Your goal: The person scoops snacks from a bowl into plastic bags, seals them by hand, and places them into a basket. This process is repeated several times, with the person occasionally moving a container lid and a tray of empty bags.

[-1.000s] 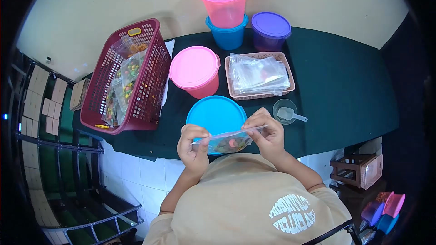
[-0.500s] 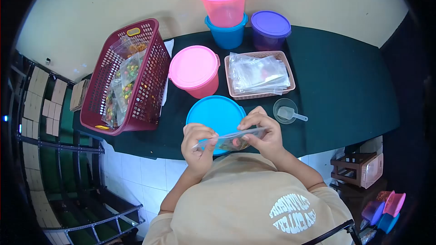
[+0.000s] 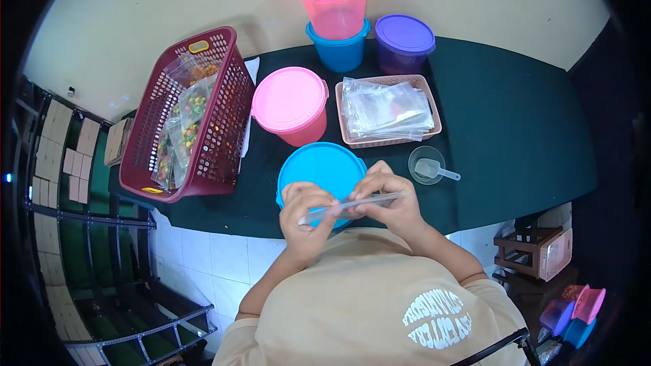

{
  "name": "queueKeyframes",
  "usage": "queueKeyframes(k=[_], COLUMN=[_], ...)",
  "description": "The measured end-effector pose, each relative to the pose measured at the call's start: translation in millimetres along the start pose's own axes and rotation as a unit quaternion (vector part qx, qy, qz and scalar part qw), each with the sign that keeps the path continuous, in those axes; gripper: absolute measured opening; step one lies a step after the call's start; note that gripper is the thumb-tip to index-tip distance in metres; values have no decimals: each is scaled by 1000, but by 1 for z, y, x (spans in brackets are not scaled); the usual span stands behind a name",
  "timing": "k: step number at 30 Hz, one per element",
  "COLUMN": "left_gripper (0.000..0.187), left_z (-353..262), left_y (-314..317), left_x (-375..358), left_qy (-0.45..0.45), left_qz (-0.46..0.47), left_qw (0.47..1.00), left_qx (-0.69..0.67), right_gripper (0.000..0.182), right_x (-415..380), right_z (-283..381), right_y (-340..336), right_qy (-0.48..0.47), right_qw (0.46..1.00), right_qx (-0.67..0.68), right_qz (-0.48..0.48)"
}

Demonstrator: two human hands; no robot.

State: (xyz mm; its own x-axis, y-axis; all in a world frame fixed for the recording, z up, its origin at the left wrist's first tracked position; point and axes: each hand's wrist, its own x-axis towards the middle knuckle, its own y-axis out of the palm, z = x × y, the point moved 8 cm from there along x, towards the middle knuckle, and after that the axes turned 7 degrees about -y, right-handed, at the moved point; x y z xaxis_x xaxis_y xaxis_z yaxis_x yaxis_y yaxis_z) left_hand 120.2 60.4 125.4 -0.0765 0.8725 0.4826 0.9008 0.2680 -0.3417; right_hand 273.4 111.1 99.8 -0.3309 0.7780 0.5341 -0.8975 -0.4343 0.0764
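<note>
A clear plastic bag (image 3: pixel 317 215) is pinched along its top edge by both hands, close in front of my body. My left hand (image 3: pixel 306 220) grips it left of the middle, thumb and fingers closed. My right hand (image 3: pixel 388 196) pinches the same edge further right, nearer the left hand than the bag's right end. Seen almost edge-on, the bag hides what is in it. Beneath and behind it stands a tub with a blue lid (image 3: pixel 321 171), partly covered by my hands.
A maroon basket (image 3: pixel 215 132) with filled bags stands left. Beyond my hands are a pink-lidded tub (image 3: pixel 290 102) and a tray (image 3: pixel 392 141) of clear bags. A scoop (image 3: pixel 428 169) rests in a clear cup (image 3: pixel 415 179). Stacked tubs (image 3: pixel 337 17) and a purple-lidded tub (image 3: pixel 405 37) stand behind.
My left hand has slid right along the bag's edge, closer to my right hand. The bag has tilted, so the coloured contents seen before no longer show.
</note>
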Motion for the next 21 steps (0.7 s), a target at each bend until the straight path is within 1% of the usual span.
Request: queueKeyframes(k=[1,3,12,19,21], left_gripper=[12,12,14,14,13], left_z=[-1,0,0,2,2], left_y=[2,3,7,7,8], left_x=[0,-1,-4,-3,-2], left_qy=[5,3,14,6,3], left_qz=[10,4,-2,-11,-11], left_qw=[1000,1000,1000,1000,1000], left_qx=[-7,-3,7,-2,-4], right_gripper=[14,17,16,15,14], right_x=[0,-3,-2,-3,-4], right_z=[0,-4,-5,-6,-8], right_y=[2,6,6,7,8], right_qy=[1,42,1,4,17], right_qw=[1000,999,1000,999,998], right_qx=[0,-7,10,16,37], right_qz=[0,-2,-19,-32,-39])
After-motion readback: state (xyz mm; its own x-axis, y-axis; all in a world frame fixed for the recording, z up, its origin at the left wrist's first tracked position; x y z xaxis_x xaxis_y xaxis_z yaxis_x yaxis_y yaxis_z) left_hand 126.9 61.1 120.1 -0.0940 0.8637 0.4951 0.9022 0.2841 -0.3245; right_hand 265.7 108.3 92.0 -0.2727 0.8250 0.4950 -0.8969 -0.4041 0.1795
